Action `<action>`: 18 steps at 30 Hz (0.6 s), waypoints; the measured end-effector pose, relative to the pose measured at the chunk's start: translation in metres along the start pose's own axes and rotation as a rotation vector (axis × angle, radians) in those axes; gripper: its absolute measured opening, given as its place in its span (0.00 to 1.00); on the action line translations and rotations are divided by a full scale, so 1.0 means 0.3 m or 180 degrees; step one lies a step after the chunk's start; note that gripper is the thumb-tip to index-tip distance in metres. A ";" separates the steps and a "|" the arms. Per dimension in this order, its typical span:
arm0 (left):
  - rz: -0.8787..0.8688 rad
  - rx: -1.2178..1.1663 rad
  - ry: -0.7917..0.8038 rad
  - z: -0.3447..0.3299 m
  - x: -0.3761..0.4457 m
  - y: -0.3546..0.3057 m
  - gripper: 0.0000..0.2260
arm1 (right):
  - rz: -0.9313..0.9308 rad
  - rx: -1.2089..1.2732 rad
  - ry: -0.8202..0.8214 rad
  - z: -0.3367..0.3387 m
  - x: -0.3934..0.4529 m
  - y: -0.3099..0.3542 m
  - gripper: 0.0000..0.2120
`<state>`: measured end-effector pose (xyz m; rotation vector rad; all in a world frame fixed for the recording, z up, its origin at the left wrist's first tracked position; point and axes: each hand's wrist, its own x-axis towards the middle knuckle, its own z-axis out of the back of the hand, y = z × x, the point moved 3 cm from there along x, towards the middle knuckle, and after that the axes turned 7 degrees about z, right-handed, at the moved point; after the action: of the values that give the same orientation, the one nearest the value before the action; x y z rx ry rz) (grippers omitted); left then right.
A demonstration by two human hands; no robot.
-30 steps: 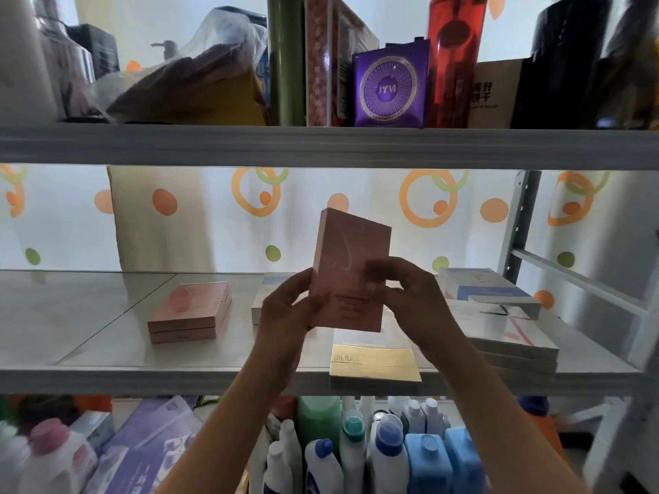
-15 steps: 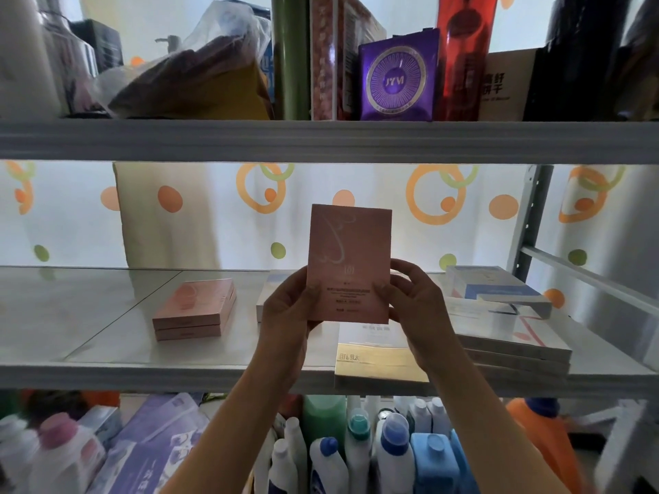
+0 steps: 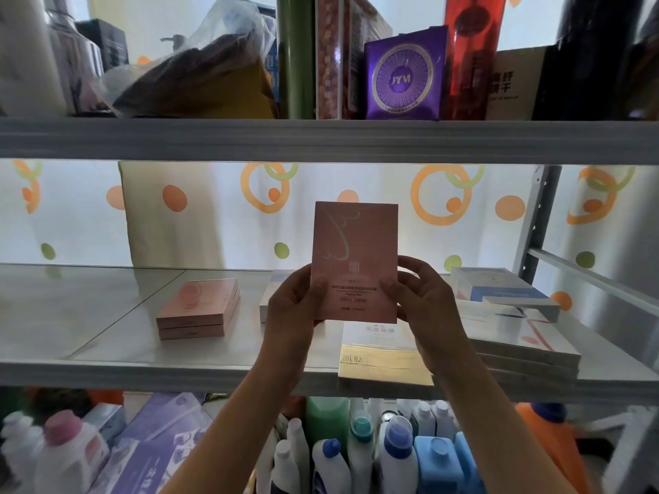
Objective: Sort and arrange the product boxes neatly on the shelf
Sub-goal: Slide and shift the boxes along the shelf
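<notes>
I hold a flat pink box upright in front of the middle shelf, its printed face toward me. My left hand grips its lower left edge and my right hand grips its lower right edge. On the shelf to the left lies a stack of two matching pink boxes. A white and gold box lies flat below my hands at the shelf's front. A white box is partly hidden behind my left hand.
White and blue boxes sit on a stack of large flat white boxes at the right. The upper shelf holds a purple box, a plastic bag and bottles. Detergent bottles stand below. A metal upright is at right.
The pink box has turned from a slanted angle to face me squarely and upright. Both hands slid down to its lower edges.
</notes>
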<state>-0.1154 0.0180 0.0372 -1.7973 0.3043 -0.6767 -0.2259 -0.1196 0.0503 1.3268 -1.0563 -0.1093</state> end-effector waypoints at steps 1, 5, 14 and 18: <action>0.0036 0.0063 -0.0090 -0.001 0.002 0.001 0.14 | 0.0019 -0.0006 0.0000 0.000 0.000 0.003 0.12; -0.0695 0.1682 -0.1012 0.012 -0.013 -0.010 0.24 | 0.0236 -0.0250 -0.0037 -0.005 -0.010 0.024 0.13; 0.0221 0.0144 0.0606 -0.106 -0.058 -0.088 0.12 | 0.0574 -0.1138 0.0715 -0.071 -0.070 0.062 0.10; 0.0327 -0.0216 0.0546 -0.080 -0.057 -0.078 0.14 | 0.0575 -0.1223 0.0893 -0.066 -0.073 0.068 0.11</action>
<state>-0.1459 0.0158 0.0588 -1.7776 0.5370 -0.7566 -0.2347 -0.0856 0.0574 0.8669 -0.8592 0.0103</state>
